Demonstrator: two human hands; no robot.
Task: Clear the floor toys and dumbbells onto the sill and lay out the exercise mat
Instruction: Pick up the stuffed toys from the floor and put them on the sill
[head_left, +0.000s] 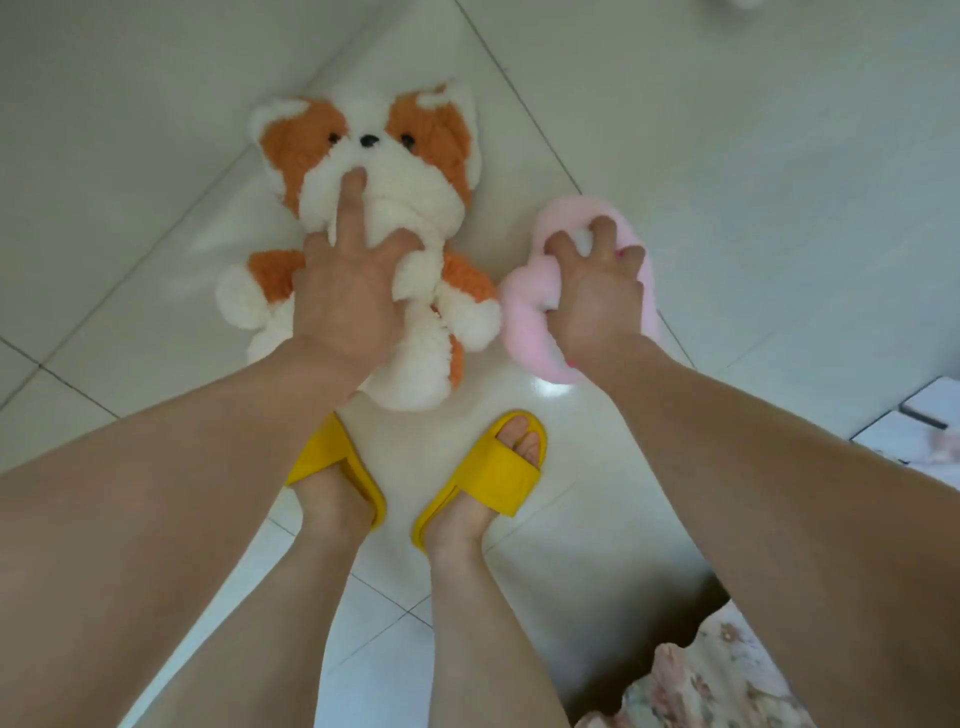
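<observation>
An orange and white plush fox (415, 171) lies face up on the white tiled floor (727, 182). My left hand (343, 296) presses into its chest and neck, fingers dug into the fur. Just to its right lies a smaller pink plush toy (524, 322). My right hand (597, 296) clutches the pink toy from above, fingers curled into it. Both toys still rest on the floor. No dumbbells, sill or mat are in view.
My feet in yellow slippers (498, 467) stand right below the toys. A floral fabric (727, 675) hangs at the lower right. A white object with a dark edge (930, 415) sits at the right border. Bare tiles stretch away beyond the toys.
</observation>
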